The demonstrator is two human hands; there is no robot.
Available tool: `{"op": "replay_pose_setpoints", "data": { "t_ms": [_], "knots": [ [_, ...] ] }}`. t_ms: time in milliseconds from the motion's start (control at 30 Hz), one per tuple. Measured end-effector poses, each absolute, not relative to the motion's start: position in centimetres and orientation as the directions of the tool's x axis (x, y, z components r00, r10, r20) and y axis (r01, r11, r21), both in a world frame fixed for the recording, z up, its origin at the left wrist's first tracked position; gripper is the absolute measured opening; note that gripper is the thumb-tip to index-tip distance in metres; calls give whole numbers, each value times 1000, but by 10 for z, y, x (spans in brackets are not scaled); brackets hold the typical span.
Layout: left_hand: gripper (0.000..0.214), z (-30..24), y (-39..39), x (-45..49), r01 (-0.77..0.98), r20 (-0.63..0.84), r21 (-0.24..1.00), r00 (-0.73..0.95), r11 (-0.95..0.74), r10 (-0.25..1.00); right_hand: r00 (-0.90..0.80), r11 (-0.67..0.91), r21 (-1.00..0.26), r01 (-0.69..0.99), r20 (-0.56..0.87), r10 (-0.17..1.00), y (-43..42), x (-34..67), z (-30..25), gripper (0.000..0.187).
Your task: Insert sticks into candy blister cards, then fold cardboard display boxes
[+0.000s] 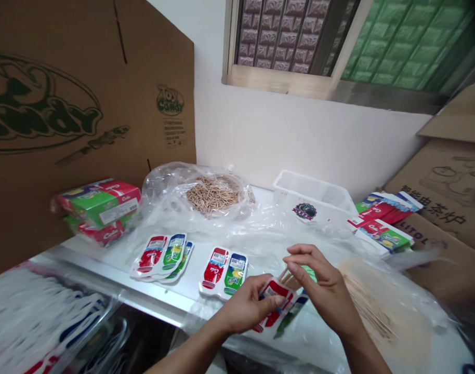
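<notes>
My left hand [247, 306] is closed on a bottle-shaped printed card [276, 311], red and green, held just above the table's near edge. My right hand [319, 283] pinches a thin wooden stick [285, 275] at the card's top. Two small stacks of the same cards lie flat on the table: one [163, 255] to the left, another [224, 271] right beside my left hand. A spread of loose wooden sticks [364, 306] lies under clear plastic to the right of my right hand.
A clear bag of wooden sticks [214, 195] sits at the back, with a wrapped pack of cards [99, 208] to its left. A white plastic basket [313, 200] and more card stacks [383, 223] stand at back right. Cardboard boxes [85, 104] flank both sides.
</notes>
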State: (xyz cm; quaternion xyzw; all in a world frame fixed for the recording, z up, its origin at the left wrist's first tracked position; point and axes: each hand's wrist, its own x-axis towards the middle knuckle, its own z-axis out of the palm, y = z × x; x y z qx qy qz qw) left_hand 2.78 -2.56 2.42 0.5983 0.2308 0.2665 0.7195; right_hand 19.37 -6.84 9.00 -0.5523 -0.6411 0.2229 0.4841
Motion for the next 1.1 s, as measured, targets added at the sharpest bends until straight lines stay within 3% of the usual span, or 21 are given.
{"op": "replay_pose_setpoints", "data": {
  "t_ms": [100, 200, 267, 367, 467, 533, 633, 700, 833, 1000, 1100],
  "knots": [
    [34, 30, -23, 23, -93, 14, 993, 716, 75, 698, 268, 320, -861, 397, 442, 856, -72, 201, 95, 16],
    [32, 34, -19, 17, -88, 30, 995, 662, 38, 749, 359, 323, -918, 230, 389, 848, -75, 213, 93, 18],
    [30, 38, -16, 12, -109, 36, 993, 624, 41, 781, 297, 228, -950, 214, 285, 911, -76, 219, 85, 21],
    [29, 43, -10, 5, -146, 63, 989, 595, 30, 801, 130, 53, -938, 342, 103, 986, -73, 220, 68, 32],
    [30, 46, -4, 0, -172, 73, 984, 594, 38, 801, 45, 52, -919, 392, 76, 996, -68, 212, 54, 33],
    [42, 46, 0, -2, -224, 70, 972, 578, 75, 813, 101, 90, -911, 402, 142, 985, -65, 206, 49, 35],
    [82, 45, 6, -6, -283, 55, 951, 548, 123, 835, 185, 167, -886, 433, 268, 945, -62, 199, 45, 29],
    [91, 45, 8, -9, -277, 53, 954, 536, 117, 843, 208, 198, -870, 452, 319, 925, -61, 196, 42, 26],
    [80, 44, 8, -18, -225, 104, 974, 514, 16, 852, 237, 214, -871, 442, 343, 909, -58, 186, 39, 23],
    [21, 37, 4, -41, -100, 113, 992, 481, -74, 869, 73, 228, -869, 439, 288, 955, -41, 157, 36, 25],
    [23, 34, 11, -72, 35, 107, 991, 366, -128, 925, -16, 200, -905, 377, 209, 978, -19, 125, 27, 30]
  ]
}}
